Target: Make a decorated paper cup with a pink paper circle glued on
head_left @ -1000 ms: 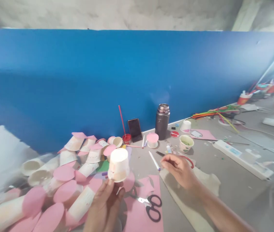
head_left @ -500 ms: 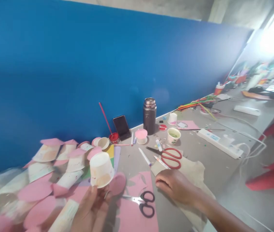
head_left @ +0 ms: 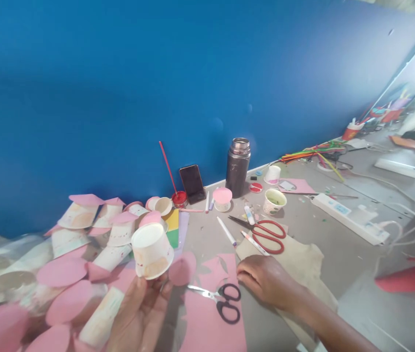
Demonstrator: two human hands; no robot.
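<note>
My left hand [head_left: 139,313] holds an upturned white paper cup [head_left: 151,250] by its rim, with a pink paper circle [head_left: 182,268] hanging at its right side. My right hand [head_left: 268,281] rests with curled fingers on the edge of a beige cloth [head_left: 302,261], next to a pink paper sheet [head_left: 212,313]; what it holds, if anything, is hidden. Black-handled scissors [head_left: 224,299] lie on the pink sheet between my hands. Red-handled scissors [head_left: 268,233] lie on the cloth just beyond my right hand.
A heap of paper cups with pink circles [head_left: 64,264] fills the left. By the blue wall [head_left: 156,88] stand a phone [head_left: 191,183], a metal flask [head_left: 237,166], a red paint pot [head_left: 180,198] and small cups. A power strip [head_left: 350,217] and cables lie right.
My right hand drew back from the red scissors toward me onto the cloth's edge. The left hand keeps the cup. The view swung to the right and down.
</note>
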